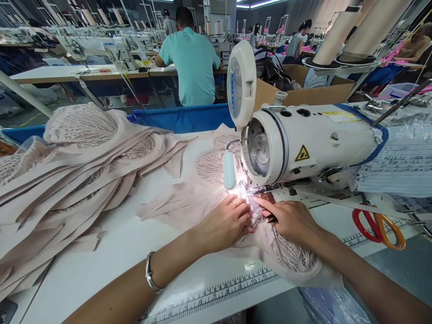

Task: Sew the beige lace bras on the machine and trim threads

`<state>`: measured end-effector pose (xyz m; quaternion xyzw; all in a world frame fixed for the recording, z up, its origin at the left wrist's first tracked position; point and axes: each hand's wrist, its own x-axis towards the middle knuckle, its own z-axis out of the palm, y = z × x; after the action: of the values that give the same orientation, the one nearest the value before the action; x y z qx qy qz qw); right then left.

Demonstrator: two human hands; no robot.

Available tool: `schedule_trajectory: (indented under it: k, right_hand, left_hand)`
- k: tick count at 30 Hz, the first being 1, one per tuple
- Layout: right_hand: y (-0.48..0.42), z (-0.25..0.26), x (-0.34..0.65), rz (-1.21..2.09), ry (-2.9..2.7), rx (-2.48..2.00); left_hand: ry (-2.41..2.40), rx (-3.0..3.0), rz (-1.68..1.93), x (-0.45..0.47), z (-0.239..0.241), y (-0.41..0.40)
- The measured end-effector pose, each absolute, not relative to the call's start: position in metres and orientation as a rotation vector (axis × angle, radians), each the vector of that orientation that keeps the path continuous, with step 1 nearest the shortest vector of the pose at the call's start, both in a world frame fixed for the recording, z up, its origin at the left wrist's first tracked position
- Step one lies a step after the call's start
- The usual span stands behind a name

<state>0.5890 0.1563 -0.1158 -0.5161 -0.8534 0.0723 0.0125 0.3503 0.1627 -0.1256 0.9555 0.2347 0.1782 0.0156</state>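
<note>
A white sewing machine (303, 141) stands on the white table (111, 256), its lamp lighting the needle area. A beige lace fabric piece (290, 256) lies under the needle and runs toward me. My left hand (224, 222) rests on the fabric just left of the needle, fingers curled and pinching the bunched lace. My right hand (290, 218) lies flat on the fabric to the right of the needle, fingers stretched toward the presser foot.
A big pile of beige lace pieces (67, 166) covers the table's left. Red and orange scissors (378, 227) lie at the right. A ruler strip (216, 292) runs along the front edge. Thread cones (351, 31) stand at the back right. A person in a teal shirt (192, 58) sits ahead.
</note>
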Motion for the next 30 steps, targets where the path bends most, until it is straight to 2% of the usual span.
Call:
schedule_trajectory:
  k: [12,22,30]
  right_hand:
    - [0.168,-0.114,0.584,0.124,-2.794,-1.585]
    - [0.175,-0.127,0.592,0.216,-2.731,-1.39]
    - [0.181,-0.12,0.593,0.23,-2.729,-1.359]
  left_hand:
    - [0.832,3.035,0.524,0.345,-0.126,0.166]
    - [0.869,2.984,0.466,0.344,-0.127,0.166]
    - [0.926,2.982,0.444,0.342,-0.125,0.167]
